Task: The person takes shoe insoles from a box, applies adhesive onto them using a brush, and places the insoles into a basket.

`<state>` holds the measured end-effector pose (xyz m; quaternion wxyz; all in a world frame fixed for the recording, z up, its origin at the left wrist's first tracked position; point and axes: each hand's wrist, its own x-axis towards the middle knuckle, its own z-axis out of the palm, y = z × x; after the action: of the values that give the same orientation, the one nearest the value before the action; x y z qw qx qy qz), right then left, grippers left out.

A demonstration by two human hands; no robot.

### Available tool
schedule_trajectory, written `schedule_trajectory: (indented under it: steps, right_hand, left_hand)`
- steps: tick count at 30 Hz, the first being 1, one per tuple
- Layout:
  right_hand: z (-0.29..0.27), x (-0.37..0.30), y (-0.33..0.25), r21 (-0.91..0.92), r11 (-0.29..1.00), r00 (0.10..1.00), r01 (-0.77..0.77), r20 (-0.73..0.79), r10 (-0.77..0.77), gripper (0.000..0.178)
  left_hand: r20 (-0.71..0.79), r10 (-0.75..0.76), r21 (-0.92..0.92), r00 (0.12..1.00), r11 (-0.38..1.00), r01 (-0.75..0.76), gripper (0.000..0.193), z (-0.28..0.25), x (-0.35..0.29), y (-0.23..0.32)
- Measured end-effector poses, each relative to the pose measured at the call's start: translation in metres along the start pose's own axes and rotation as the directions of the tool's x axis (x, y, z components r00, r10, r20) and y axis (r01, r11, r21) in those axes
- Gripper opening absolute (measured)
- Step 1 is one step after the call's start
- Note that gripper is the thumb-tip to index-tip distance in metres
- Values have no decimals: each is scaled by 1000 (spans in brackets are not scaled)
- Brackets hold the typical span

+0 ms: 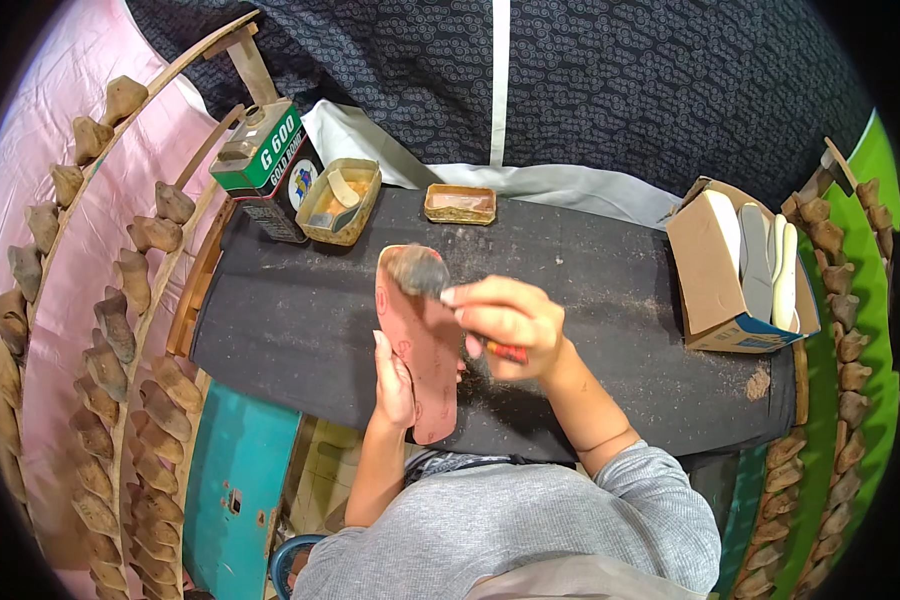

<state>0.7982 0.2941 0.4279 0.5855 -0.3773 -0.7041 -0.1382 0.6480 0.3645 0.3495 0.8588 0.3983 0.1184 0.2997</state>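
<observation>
The left hand (395, 375) was closed around the edge of a reddish-brown shoe insole (420, 340), holding it upright above the dark workbench (590, 290), palm behind it and thumb along its side. The right hand (510, 325) was clamped on a small brush (417, 270) with a red handle, its bristles pressed against the rounded upper end of the insole, where the surface looked greyish and wet. By my reading, the step in hand was coating the insole with adhesive, and only its upper end looked covered. The next stroke seemed to call for drawing the brush down the length of the piece while the left hand kept it steady, with fingers kept off the wet area. At the far edge of the bench stood a green glue can (268, 160), an open rectangular tin (340, 200) and a smaller flat tin (460, 203); a cardboard box (715, 270) of pale insoles sat well apart at the right. Racks of shoe lasts (120, 330) flanked both sides.
</observation>
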Motion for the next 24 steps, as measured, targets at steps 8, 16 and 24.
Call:
schedule_trajectory:
  steps: [8,16,24]
  right_hand:
    - [-1,-5,-5,144,988,988,-52,154,30,26]
    - [0,-5,-6,199,980,989,-27,147,-2,18]
    - [-4,-1,7,0,1000,999,-26,-22,26,17]
  left_hand:
    - [64,0,-63,998,998,4,72,-8,5,-2]
    - [96,33,3,995,999,-34,67,-18,6,-8]
    - [61,-62,62,996,996,58,67,-3,10,0]
